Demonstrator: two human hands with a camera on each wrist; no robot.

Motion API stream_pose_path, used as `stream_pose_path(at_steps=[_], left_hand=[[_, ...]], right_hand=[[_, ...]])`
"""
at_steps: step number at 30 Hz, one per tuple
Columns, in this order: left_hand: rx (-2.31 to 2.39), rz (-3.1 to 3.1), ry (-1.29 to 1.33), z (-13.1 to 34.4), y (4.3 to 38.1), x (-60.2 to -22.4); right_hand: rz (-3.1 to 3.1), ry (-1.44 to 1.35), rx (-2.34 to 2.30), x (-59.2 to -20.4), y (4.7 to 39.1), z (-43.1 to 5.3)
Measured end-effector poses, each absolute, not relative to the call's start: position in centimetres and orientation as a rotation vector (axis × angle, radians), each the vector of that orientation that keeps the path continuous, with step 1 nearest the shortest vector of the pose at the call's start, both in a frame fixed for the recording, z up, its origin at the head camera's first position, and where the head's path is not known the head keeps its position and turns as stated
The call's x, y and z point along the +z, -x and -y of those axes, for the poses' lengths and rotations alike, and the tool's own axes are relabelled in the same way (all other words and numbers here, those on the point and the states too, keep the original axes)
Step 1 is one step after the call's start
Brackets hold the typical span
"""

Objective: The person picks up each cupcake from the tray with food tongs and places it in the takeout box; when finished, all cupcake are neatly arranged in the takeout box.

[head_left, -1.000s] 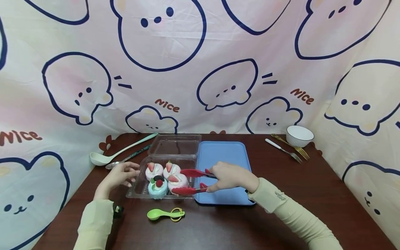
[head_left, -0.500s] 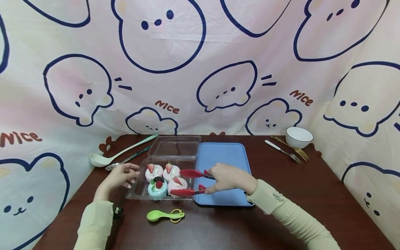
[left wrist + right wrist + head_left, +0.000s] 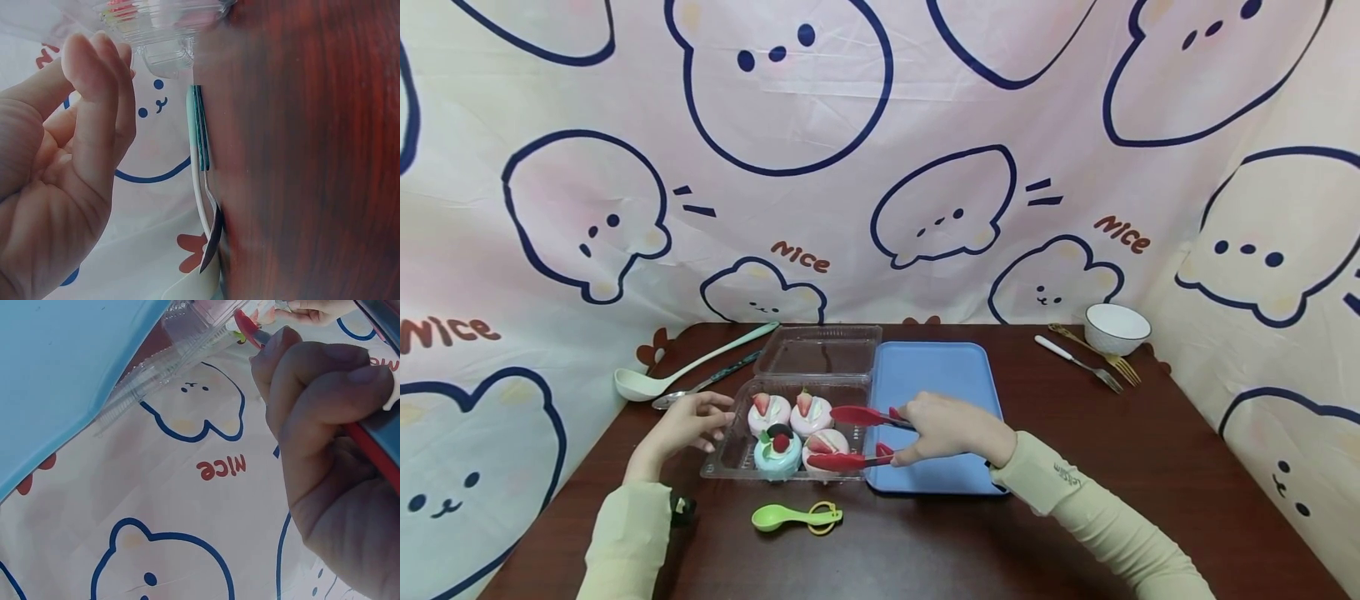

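A clear plastic container [image 3: 726, 462] holds several toy-like cupcakes. Strawberry pieces top two pink cupcakes [image 3: 769, 414] at the back; a berry sits on the blue one [image 3: 778, 456] at front left. At front right is another pink cupcake [image 3: 824, 443], between the spread arms of red-tipped tongs [image 3: 852, 461]. The lower tip covers part of its front; the upper tip is behind it. My right hand [image 3: 955, 429] grips the tongs over a blue tray [image 3: 936, 367]. By the container's left wall, my left hand [image 3: 685, 429] has loosely bent fingers and holds nothing; contact is unclear.
A ladle [image 3: 647, 383] and a spoon [image 3: 703, 383] lie at back left. Green measuring spoons [image 3: 782, 517] lie in front of the container. At back right are a white bowl [image 3: 1117, 329], a white-handled fork [image 3: 1078, 362] and a gold fork [image 3: 1108, 354]. The container's lid [image 3: 820, 350] lies open behind it.
The front-right pink cupcake has sunk slightly lower in the container, away from the upper tong tip. The tongs have barely shifted, and the left hand has stayed in place.
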State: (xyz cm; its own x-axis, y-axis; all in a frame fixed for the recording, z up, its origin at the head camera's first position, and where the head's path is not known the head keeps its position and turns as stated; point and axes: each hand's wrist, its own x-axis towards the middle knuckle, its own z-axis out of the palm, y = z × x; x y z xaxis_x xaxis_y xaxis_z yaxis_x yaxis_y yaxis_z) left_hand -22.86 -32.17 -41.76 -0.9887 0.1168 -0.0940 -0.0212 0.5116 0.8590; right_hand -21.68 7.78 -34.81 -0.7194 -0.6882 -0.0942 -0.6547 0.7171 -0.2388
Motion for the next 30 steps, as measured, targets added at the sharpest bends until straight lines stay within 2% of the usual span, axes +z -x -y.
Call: stream_pose_path(at_steps=[17,23,30], left_hand=[[1.496,-2.595,-0.085,32.0,23.0,-41.7],[1.497,-2.592,-0.083,31.9,23.0,-41.7],[1.480,-2.610,-0.077,32.2,22.9,-41.8]], right_hand=[[-2.722,1.186,-0.381,-34.8,22.0,-10.1],[-2.774,1.150,-0.472,-34.4,22.1,-13.8],[-2.936,1.086,-0.698,-35.7,22.9,-19.9]])
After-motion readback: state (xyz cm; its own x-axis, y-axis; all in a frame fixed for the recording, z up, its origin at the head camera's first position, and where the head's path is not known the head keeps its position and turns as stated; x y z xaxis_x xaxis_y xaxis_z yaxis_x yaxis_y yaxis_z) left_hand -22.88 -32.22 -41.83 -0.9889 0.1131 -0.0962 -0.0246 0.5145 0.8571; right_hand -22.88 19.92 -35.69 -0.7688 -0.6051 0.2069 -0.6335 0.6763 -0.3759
